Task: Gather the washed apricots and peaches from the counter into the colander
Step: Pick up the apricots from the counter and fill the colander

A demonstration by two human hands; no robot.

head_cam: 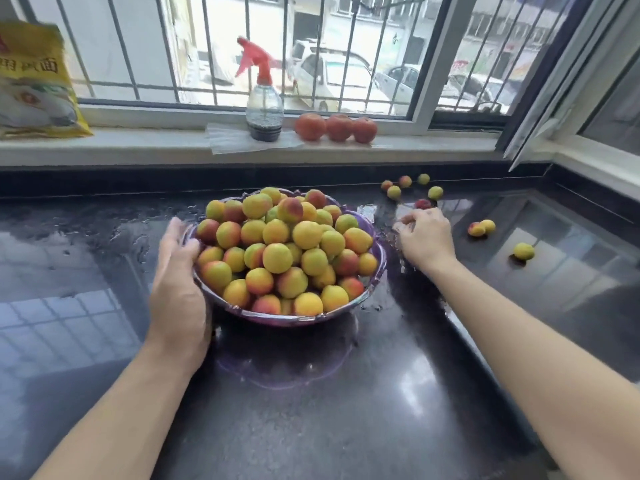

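A purple colander (277, 318) stands on the wet black counter, heaped with yellow-red apricots and peaches (287, 251). My left hand (178, 282) rests against its left rim, fingers fairly straight. My right hand (426, 237) lies on the counter just right of the colander, fingers curled over a small fruit that is mostly hidden. A red fruit (423, 204) sits right beyond its fingertips. Several loose fruits (408, 187) lie at the back, a pair (481, 227) and a single one (523, 251) farther right.
On the windowsill stand a spray bottle with a red trigger (265, 109), three tomatoes (336, 128) and a yellow bag (34, 84). Water pools on the counter (104, 237) left of the colander. A raised counter step (588, 209) runs at the right.
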